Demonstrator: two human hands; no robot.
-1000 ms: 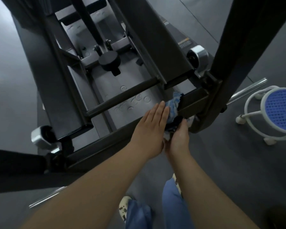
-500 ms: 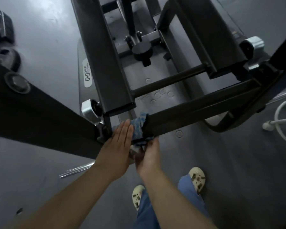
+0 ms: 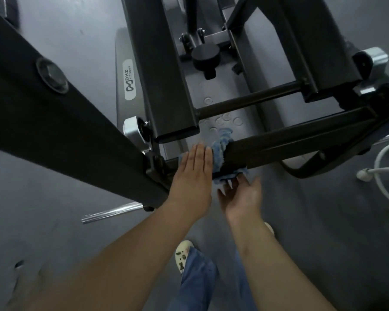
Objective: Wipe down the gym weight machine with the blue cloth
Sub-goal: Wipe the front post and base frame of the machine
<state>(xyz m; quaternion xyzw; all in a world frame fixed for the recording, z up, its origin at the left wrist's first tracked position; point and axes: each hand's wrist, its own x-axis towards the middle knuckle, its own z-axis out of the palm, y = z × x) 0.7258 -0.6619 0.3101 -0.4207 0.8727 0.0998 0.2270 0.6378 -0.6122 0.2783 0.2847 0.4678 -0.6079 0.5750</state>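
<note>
The blue cloth (image 3: 220, 149) is draped over a black crossbar (image 3: 301, 136) of the weight machine, near its left end. My left hand (image 3: 192, 173) lies flat on top of the bar, fingers together, pressing the cloth's left part down. My right hand (image 3: 240, 196) is just below the bar with its palm up and fingers apart. Its fingertips touch the cloth's hanging lower end without closing on it.
A thick black beam (image 3: 54, 120) runs diagonally on the left and meets the crossbar at a joint with a silver roller (image 3: 130, 129). A black knob (image 3: 204, 56) sits inside the frame. A chrome bar (image 3: 112, 212) lies on the floor. A white stool base (image 3: 386, 176) is at right.
Both hands slid the cloth leftward along the crossbar to its left end. My right hand, which gripped the cloth from below, has opened and dropped slightly.
</note>
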